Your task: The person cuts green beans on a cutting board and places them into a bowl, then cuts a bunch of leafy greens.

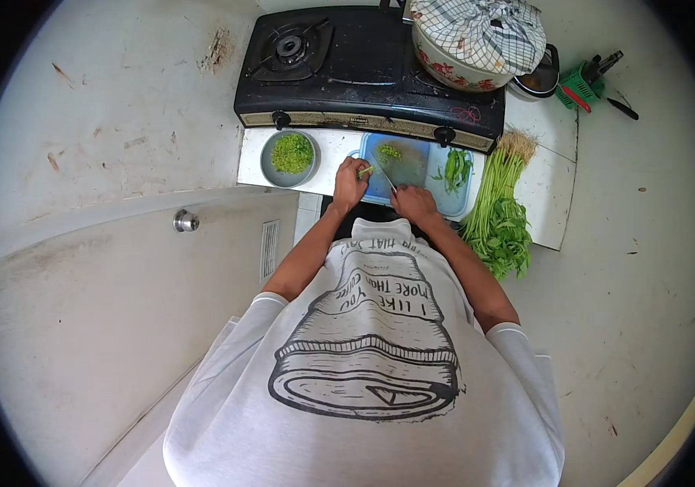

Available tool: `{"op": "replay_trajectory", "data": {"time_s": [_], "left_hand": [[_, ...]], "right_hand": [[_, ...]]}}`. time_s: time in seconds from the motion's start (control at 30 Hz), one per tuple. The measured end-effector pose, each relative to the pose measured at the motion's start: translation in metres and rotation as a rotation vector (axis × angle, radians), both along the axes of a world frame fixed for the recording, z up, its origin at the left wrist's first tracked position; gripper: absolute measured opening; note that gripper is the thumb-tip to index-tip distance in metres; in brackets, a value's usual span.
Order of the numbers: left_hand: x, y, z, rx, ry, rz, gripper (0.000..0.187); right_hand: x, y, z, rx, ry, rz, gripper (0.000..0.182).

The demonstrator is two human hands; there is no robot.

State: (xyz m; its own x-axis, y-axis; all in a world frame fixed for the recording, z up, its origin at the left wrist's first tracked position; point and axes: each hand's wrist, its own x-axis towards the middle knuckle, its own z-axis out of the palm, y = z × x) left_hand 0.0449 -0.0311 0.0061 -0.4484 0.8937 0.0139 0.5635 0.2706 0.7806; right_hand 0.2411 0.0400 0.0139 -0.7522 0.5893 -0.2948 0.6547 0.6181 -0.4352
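Note:
My left hand point(351, 182) is closed round a slim green pod point(365, 171) at the left edge of a blue cutting board point(375, 191). In my right hand point(414, 204) is a knife point(385, 174), its blade slanting over the board towards the left hand. A small heap of chopped green pieces point(389, 151) lies by the blade tip. Whole green pods point(456, 170), which look like chillies, rest on the right part of the board. To the left, a grey bowl point(265, 172) holds more chopped green bits point(292, 152). My fingers partly hide the pod and the knife handle.
Behind the board stands a black gas stove point(363, 49) bearing a cloth-covered floral pot point(454, 75). Right of the board, a bundle of leafy greens point(500, 195) hangs over the counter edge. A dark pan point(537, 81) and a green basket with knives point(578, 87) are farther right.

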Motion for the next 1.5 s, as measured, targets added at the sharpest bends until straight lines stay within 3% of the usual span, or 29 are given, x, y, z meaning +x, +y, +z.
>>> {"op": "replay_trajectory", "data": {"time_s": [1.03, 1.5], "left_hand": [[0.001, 0.003, -0.001, -0.023, 0.012, -0.008, 0.01], [0.0, 0.002, -0.002, 0.011, 0.008, -0.01, 0.01]], "right_hand": [[-0.009, -0.006, 0.012, -0.121, -0.075, 0.008, 0.038], [0.002, 0.0, 0.006, -0.043, -0.043, -0.031, 0.036]]}}
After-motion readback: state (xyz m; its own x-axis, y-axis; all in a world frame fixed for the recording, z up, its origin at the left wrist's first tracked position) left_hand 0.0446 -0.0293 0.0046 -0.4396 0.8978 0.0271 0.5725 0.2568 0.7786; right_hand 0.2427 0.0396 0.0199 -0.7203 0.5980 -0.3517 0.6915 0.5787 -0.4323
